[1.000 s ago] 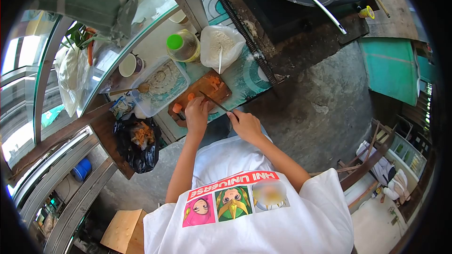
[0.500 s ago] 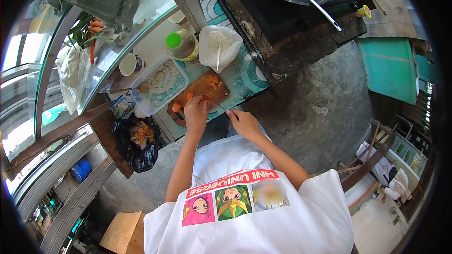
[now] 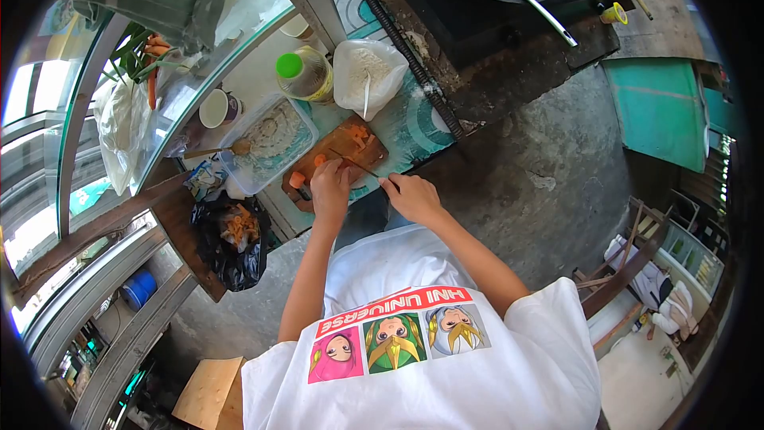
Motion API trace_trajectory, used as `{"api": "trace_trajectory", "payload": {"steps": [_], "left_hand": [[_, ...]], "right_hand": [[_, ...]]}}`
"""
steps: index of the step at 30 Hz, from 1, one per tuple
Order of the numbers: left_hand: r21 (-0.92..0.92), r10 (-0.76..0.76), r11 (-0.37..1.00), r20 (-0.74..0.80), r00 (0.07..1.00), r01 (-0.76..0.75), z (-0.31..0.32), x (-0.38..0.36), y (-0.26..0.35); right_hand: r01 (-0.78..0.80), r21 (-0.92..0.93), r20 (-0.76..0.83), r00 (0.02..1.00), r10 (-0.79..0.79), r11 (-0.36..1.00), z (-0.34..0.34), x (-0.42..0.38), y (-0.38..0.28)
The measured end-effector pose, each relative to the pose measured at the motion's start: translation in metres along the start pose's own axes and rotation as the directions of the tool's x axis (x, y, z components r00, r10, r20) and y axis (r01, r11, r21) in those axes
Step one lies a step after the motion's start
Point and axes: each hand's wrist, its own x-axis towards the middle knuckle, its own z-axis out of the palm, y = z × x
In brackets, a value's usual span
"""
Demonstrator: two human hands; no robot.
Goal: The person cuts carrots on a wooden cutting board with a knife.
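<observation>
A wooden cutting board [image 3: 344, 132] lies on the patterned counter before me. My right hand [image 3: 412, 197] is closed round the handle of a thin knife [image 3: 358, 166], whose blade reaches left over the board, close to my left fingertips. With bent fingers my left hand [image 3: 329, 188] presses down on a carrot [image 3: 320, 160], an orange end of it showing past the knuckles. Another carrot piece [image 3: 297, 180] rests at the board's left part. Small cut carrot bits [image 3: 360, 137] are spread near the far right corner of the board.
Behind the board stand a clear plastic tub [image 3: 253, 181] with whitish residue, a green-capped bottle [image 3: 290, 68] and a bag of flour [image 3: 362, 80] with a spoon. A black bag with orange peelings [image 3: 241, 227] hangs at left. A stove [image 3: 477, 28] sits at upper right.
The knife blade has lifted and swung leftward, now showing across the board above my left fingertips. My right hand has shifted slightly; my left hand stays on the carrot.
</observation>
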Motion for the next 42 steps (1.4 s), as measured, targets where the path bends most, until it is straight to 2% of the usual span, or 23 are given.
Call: {"api": "trace_trajectory", "payload": {"steps": [2,5,7,12,14,20,23,28,35,36,39,41,42], "left_hand": [[0.037,0.046,0.998,-0.07,0.996,-0.043,0.002,0.0,-0.001],[-0.007,0.017,1.0,-0.056,0.998,-0.018,0.001,0.0,0.004],[0.006,0.03,1.0,-0.058,0.998,-0.029,0.0,0.001,0.003],[0.015,-0.002,1.0,-0.015,1.0,0.002,-0.001,-0.001,0.002],[0.012,0.032,0.999,-0.057,0.998,-0.032,0.002,0.0,-0.001],[0.023,0.056,0.998,-0.057,0.997,-0.055,0.0,0.001,0.002],[0.035,0.03,0.999,-0.058,0.998,-0.028,0.0,0.0,0.002],[0.015,0.026,1.0,-0.052,0.998,-0.025,0.001,0.0,0.001],[0.011,0.008,1.0,-0.035,0.999,-0.007,0.0,0.001,0.002],[0.01,0.012,1.0,-0.038,0.999,-0.011,-0.001,0.002,0.002],[-0.002,0.066,0.998,0.001,0.998,-0.066,-0.006,0.005,-0.001],[0.07,0.222,0.971,0.071,0.972,-0.227,-0.011,0.007,-0.003],[0.072,0.221,0.971,0.071,0.973,-0.226,-0.012,0.007,-0.005]], "right_hand": [[-0.009,-0.017,-0.011,1.0,0.008,1.0,0.006,0.0,0.001],[-0.031,-0.007,-0.047,0.998,0.031,0.999,0.015,0.003,0.006],[-0.047,0.092,0.004,0.999,0.047,0.995,0.013,0.004,0.005],[-0.047,0.059,0.02,0.999,0.046,0.997,0.005,-0.001,-0.001],[-0.044,0.036,0.012,0.999,0.044,0.998,0.006,0.003,0.002],[-0.081,0.073,0.039,0.996,0.078,0.994,0.009,0.005,0.008],[-0.044,0.103,0.015,0.999,0.043,0.994,0.005,0.002,0.007],[-0.031,0.039,0.053,0.998,0.029,0.999,0.007,0.011,0.009],[-0.03,0.051,-0.024,0.999,0.031,0.998,0.023,0.009,0.014],[-0.056,0.114,-0.039,0.997,0.061,0.992,0.027,0.009,0.015],[-0.103,0.205,-0.036,0.993,0.113,0.973,0.033,0.007,0.018],[-0.126,0.232,-0.011,0.991,0.132,0.964,0.034,0.006,0.018],[-0.123,0.228,-0.041,0.99,0.136,0.966,0.035,0.005,0.018]]}}
